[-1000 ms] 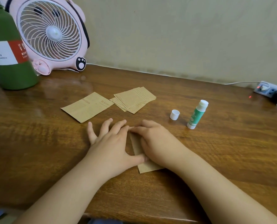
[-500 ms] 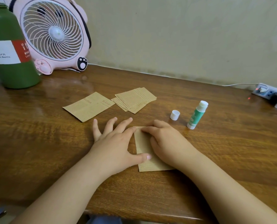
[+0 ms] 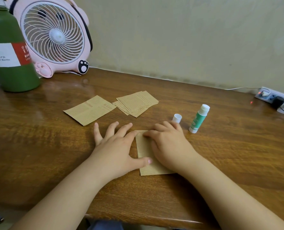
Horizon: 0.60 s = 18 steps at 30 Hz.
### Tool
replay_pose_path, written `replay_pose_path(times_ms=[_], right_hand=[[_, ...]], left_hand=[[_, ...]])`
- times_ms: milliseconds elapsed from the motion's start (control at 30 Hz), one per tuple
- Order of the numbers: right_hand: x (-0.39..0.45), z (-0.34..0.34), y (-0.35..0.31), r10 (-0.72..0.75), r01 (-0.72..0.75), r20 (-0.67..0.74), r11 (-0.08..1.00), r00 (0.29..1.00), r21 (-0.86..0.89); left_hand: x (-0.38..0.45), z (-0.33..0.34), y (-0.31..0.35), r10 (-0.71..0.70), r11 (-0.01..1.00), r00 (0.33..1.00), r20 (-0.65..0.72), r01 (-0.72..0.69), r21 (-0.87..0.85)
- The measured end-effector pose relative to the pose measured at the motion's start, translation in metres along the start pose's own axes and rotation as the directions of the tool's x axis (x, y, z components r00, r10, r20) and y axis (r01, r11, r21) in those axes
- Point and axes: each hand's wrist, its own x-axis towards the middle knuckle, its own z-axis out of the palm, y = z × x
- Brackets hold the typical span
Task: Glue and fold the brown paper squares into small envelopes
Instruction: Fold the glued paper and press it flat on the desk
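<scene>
A folded brown paper piece lies flat on the wooden table in front of me. My left hand presses on its left edge with spread fingers, the thumb lying across the paper. My right hand lies flat on the paper's right half, fingers pointing left along its top edge. Farther back lie a single printed brown square and a stack of brown squares. An uncapped green glue stick stands to the right, with its white cap beside it.
A green bottle and a pink desk fan stand at the back left against the wall. A power strip with cables sits at the far right. The table's front edge runs just below my forearms.
My hands have spread apart over the folded paper, the right one sliding rightwards, so more of the paper shows between them.
</scene>
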Motion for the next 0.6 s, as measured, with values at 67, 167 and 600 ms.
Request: replay_pose_path(times_ms=[67, 167, 600], right_hand=[[-0.005, -0.004, 0.015, 0.057, -0.057, -0.003, 0.998, 0.998, -0.019], [-0.01, -0.006, 0.027, 0.091, -0.091, -0.003, 0.996, 0.996, -0.004], [-0.011, -0.002, 0.031, 0.09, -0.09, 0.001, 0.995, 0.996, 0.044]], left_hand=[[0.0, 0.001, -0.001, 0.001, 1.0, 1.0, 0.005, -0.001, -0.002], [0.002, 0.0, -0.001, 0.003, 1.0, 1.0, 0.005, -0.003, -0.012], [0.0, -0.001, -0.001, -0.008, 1.0, 1.0, 0.004, 0.008, 0.018]])
